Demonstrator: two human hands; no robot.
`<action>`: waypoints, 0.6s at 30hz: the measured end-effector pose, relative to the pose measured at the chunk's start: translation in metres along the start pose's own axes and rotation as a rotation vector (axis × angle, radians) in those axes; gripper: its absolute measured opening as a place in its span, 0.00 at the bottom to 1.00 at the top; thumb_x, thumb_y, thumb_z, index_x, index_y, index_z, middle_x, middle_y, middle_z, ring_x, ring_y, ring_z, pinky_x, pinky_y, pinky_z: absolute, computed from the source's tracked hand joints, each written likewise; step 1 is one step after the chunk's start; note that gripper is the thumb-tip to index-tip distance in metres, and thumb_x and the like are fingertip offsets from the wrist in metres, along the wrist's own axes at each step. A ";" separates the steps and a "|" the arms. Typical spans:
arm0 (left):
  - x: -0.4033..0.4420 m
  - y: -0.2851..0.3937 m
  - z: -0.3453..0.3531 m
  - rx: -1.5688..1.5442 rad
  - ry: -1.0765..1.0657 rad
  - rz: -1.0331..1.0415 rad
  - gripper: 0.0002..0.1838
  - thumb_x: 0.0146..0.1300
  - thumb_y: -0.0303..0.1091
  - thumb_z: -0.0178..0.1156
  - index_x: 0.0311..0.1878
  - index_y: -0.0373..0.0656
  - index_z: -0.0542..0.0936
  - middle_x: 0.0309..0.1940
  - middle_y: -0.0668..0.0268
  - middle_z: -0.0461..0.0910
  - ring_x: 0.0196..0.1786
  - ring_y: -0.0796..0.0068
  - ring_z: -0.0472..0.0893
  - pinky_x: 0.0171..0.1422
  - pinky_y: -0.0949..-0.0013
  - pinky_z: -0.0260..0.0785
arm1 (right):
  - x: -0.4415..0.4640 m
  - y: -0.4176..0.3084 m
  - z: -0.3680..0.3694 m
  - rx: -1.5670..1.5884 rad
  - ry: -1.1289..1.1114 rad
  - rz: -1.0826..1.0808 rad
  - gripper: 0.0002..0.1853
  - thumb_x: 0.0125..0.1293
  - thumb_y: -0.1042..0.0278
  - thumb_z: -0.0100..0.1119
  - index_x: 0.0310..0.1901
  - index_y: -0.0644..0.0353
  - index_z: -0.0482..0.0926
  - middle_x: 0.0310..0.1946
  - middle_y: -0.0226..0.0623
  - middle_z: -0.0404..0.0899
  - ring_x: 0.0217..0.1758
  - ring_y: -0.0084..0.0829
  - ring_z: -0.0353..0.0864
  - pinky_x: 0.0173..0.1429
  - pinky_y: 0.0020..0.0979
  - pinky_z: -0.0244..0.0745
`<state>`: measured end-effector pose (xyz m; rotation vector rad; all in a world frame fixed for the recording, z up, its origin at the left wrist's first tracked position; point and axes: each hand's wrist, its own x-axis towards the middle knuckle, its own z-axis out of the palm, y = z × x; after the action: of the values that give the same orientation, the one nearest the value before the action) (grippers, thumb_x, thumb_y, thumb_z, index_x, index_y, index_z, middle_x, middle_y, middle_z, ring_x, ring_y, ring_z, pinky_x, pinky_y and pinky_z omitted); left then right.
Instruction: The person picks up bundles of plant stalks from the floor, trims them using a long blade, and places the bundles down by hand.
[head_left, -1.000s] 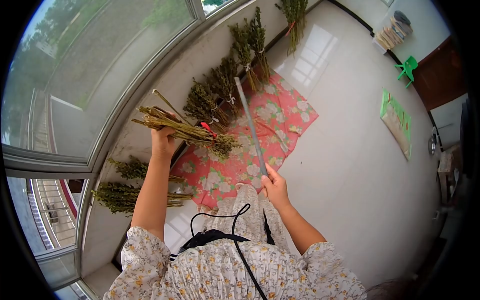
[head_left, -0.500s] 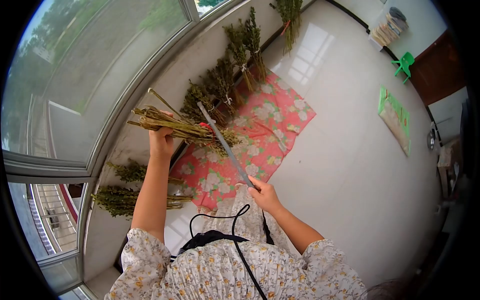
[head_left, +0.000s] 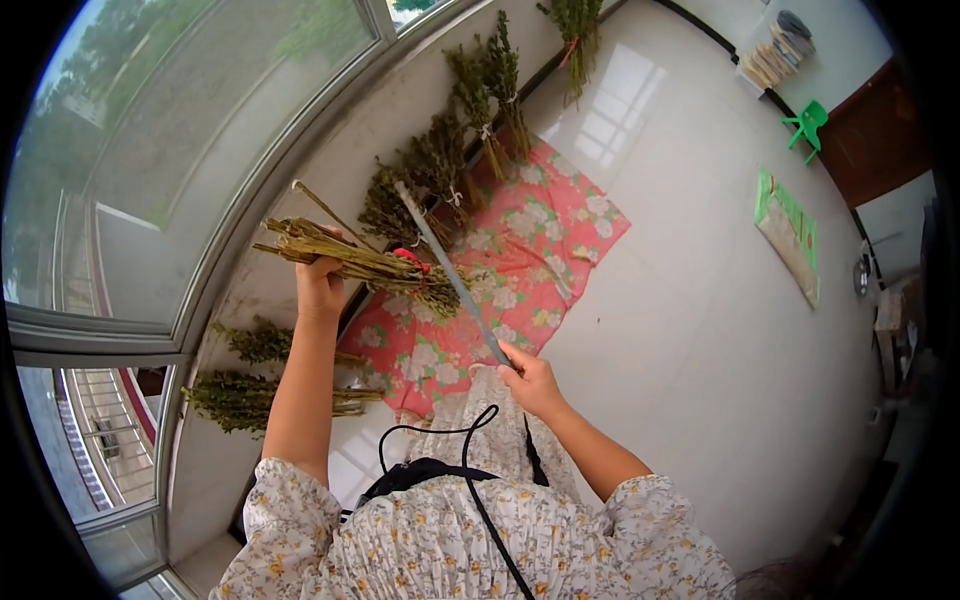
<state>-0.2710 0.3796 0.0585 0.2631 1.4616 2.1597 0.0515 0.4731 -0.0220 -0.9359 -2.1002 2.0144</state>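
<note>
My left hand (head_left: pixel 321 277) is closed around the stem end of a bundle of dried plant stalks (head_left: pixel 350 258), bound with a red tie (head_left: pixel 411 257). The bundle points right, its leafy end over a red floral cloth (head_left: pixel 425 370). One stalk sticks up apart from the rest. In my right hand (head_left: pixel 530 380) is a long, thin grey stick (head_left: pixel 452 275), gripped at its lower end. It slants up and left, crossing in front of the bundle's leafy end in this view; whether it touches the stalks I cannot tell.
More tied plant bundles (head_left: pixel 437 165) lean along the wall under the window (head_left: pixel 200 150). Two others (head_left: pixel 240 398) lie at the lower left. A green and white bag (head_left: pixel 788 235) and a green chair (head_left: pixel 808 128) are at the right. A black cable (head_left: pixel 470 445) hangs before my body.
The stick's upper end has shifted slightly up, and my right hand has moved a little right and down. The bundle has barely moved.
</note>
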 end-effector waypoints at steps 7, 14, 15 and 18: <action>0.002 -0.004 -0.007 -0.001 -0.011 -0.014 0.18 0.36 0.17 0.49 0.36 0.41 0.73 0.37 0.68 0.73 0.38 0.71 0.70 0.44 0.71 0.65 | 0.008 0.005 -0.008 0.043 0.047 -0.052 0.24 0.61 0.67 0.54 0.59 0.60 0.68 0.29 0.41 0.77 0.27 0.23 0.72 0.35 0.27 0.68; 0.002 0.004 -0.003 -0.044 0.001 0.029 0.19 0.35 0.16 0.49 0.36 0.42 0.73 0.37 0.68 0.73 0.38 0.71 0.70 0.45 0.71 0.64 | 0.007 0.052 0.006 -0.100 0.018 -0.114 0.24 0.60 0.68 0.55 0.59 0.62 0.68 0.28 0.37 0.78 0.27 0.19 0.72 0.33 0.24 0.68; 0.003 0.006 -0.003 -0.048 -0.005 0.034 0.19 0.35 0.16 0.49 0.36 0.42 0.73 0.37 0.68 0.73 0.38 0.71 0.70 0.46 0.71 0.64 | 0.006 0.046 0.008 0.006 0.098 -0.028 0.24 0.60 0.68 0.55 0.59 0.63 0.68 0.28 0.38 0.78 0.26 0.20 0.72 0.33 0.24 0.69; 0.002 0.009 -0.001 -0.066 0.025 0.045 0.19 0.36 0.16 0.49 0.36 0.42 0.73 0.37 0.68 0.73 0.38 0.71 0.70 0.46 0.70 0.64 | 0.005 0.034 0.008 0.155 0.203 0.155 0.23 0.60 0.68 0.55 0.58 0.63 0.69 0.29 0.38 0.79 0.29 0.23 0.75 0.36 0.26 0.70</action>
<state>-0.2753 0.3772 0.0659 0.2478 1.4081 2.2499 0.0566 0.4667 -0.0563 -1.2500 -1.7902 2.0177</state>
